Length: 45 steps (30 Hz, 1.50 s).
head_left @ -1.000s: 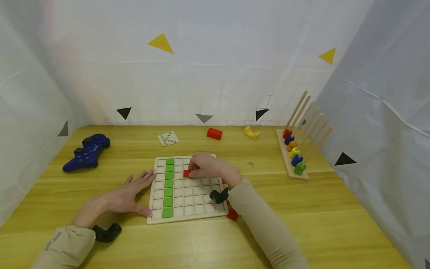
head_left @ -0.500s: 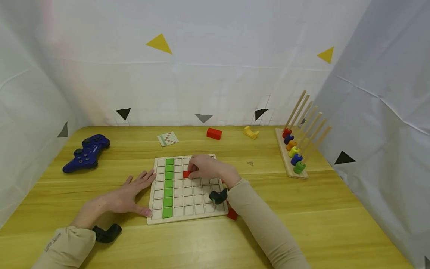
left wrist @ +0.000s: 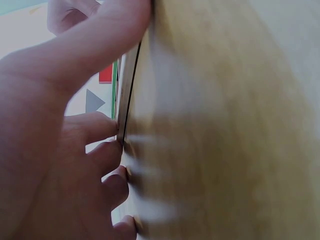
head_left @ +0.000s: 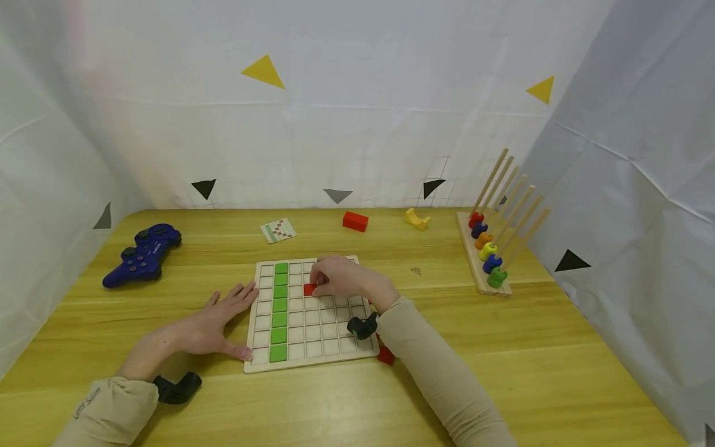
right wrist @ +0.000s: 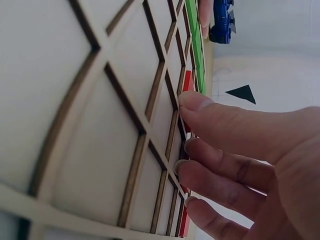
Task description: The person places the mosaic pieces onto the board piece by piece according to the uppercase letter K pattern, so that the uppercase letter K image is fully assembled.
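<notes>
A wooden grid board (head_left: 313, 323) lies on the table with a column of green tiles (head_left: 279, 305) near its left side. My right hand (head_left: 346, 277) is over its upper part, thumb and fingertips at a red tile (head_left: 310, 290). In the right wrist view the thumb is on that tile's edge and the other fingers are curled. More red (right wrist: 184, 220) shows beyond the fingers. My left hand (head_left: 215, 323) lies spread on the table, thumb and fingertips against the board's left edge. Loose red tiles (head_left: 385, 355) lie beside the board's right edge, partly hidden by the right sleeve.
Behind the board are a patterned card (head_left: 278, 230), a red block (head_left: 355, 221) and a yellow arched block (head_left: 416, 219). A blue game controller (head_left: 143, 255) lies at the left. A peg stand (head_left: 472, 254) with coloured rings and tall rods stands at the right.
</notes>
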Tool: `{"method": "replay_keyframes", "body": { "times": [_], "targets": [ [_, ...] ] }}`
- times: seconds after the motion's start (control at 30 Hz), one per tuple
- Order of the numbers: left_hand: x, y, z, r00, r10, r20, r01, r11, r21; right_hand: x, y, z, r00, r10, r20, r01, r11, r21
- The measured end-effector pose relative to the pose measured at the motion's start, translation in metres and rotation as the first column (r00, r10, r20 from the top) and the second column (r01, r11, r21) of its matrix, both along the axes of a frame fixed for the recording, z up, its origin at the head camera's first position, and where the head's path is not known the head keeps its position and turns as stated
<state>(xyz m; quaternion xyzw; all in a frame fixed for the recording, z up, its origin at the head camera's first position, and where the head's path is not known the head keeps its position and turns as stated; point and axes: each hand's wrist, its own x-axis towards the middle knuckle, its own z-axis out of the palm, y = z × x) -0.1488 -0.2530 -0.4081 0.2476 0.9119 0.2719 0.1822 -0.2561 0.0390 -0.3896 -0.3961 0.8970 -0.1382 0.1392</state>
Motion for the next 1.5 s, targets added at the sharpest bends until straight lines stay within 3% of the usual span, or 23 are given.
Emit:
{"method": "replay_keyframes", "body": {
  "times": [0.57,0.87,1.2,1.5],
  "targets": [
    [0.000,0.000,0.000,1.000,-0.001,0.001,0.001,1.000,0.006,0.000,0.003,0.001,1.000,0.014,0.004,-0.014,0.999,-0.029],
    [0.000,0.000,-0.002,1.000,0.007,0.003,-0.007,1.000,-0.006,0.000,0.042,0.009,0.992,0.061,0.108,-0.047,0.991,-0.126],
    [0.000,-0.001,0.000,1.000,0.007,-0.001,-0.007,1.000,0.000,0.019,0.110,0.004,0.974,0.051,0.222,-0.028,0.994,-0.105],
    [0.001,0.000,0.001,1.000,0.009,0.006,-0.009,1.000,-0.005,0.044,0.123,-0.003,0.968,0.069,0.243,-0.073,0.997,0.007]
  ]
}}
